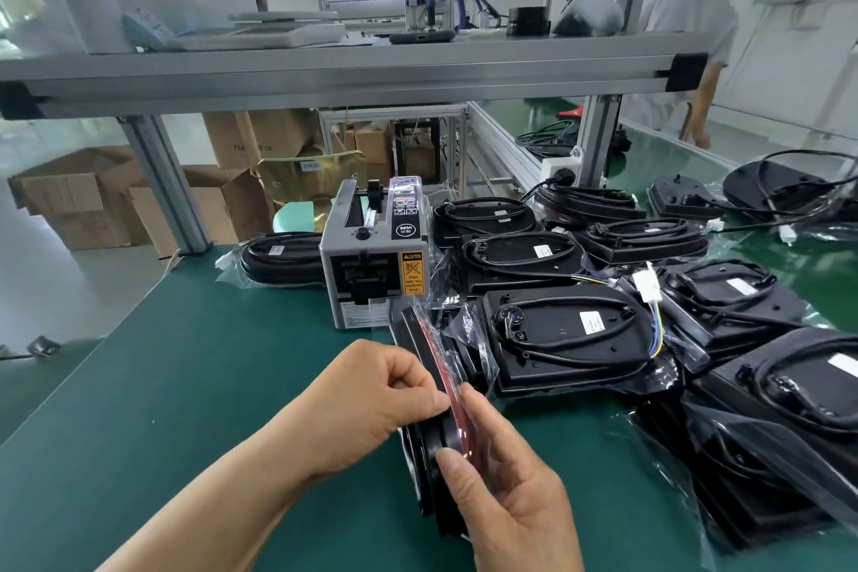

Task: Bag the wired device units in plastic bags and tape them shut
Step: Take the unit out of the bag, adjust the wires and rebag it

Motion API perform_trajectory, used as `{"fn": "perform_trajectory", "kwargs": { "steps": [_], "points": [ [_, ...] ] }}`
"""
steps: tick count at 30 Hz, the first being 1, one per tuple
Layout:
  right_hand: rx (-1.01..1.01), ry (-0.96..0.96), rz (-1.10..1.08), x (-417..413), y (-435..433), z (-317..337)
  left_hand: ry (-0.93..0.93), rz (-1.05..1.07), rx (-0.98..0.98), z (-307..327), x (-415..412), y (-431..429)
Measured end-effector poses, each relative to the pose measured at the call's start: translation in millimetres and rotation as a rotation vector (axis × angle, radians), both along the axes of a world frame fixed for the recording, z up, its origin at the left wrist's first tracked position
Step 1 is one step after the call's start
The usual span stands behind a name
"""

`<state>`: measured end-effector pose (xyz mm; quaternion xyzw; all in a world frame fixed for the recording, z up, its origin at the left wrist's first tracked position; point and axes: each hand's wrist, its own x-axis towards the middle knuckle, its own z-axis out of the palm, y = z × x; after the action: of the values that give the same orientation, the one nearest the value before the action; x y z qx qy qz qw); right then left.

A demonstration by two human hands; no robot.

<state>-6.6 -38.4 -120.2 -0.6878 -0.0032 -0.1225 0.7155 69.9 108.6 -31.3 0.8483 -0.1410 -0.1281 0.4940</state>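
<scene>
A black wired device unit [429, 367] with a red face stands on its edge inside a clear plastic bag, just in front of the grey tape dispenser [373, 255]. My left hand [376, 404] pinches the unit's near edge with curled fingers. My right hand [506, 474] grips the unit from the right, thumb on its black edge and fingers on the red side. Several bagged black units with coiled cables [566, 339] lie flat to the right. One more bagged unit [278, 258] lies left of the dispenser.
The green bench mat [185, 386] stretches to the left and front. An aluminium frame post [167, 181] stands at the bench's back left, with cardboard boxes [79, 195] behind it. Loose units with cables [789, 186] lie far right. A person [696, 28] stands at the back right.
</scene>
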Motion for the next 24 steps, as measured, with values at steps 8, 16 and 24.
{"fn": "perform_trajectory", "kwargs": {
  "steps": [8,16,24],
  "points": [
    [0.027,-0.01,0.002,0.7,-0.8,-1.1,-0.115,0.138,0.078,-8.7,-2.9,-0.7],
    [0.023,0.0,0.026,-0.8,-2.5,1.4,-0.081,0.223,-0.101,-22.4,-8.1,-4.4],
    [-0.006,0.017,0.019,-3.0,-3.4,9.6,0.056,0.194,-0.227,-19.6,-7.7,2.9]
  ]
}}
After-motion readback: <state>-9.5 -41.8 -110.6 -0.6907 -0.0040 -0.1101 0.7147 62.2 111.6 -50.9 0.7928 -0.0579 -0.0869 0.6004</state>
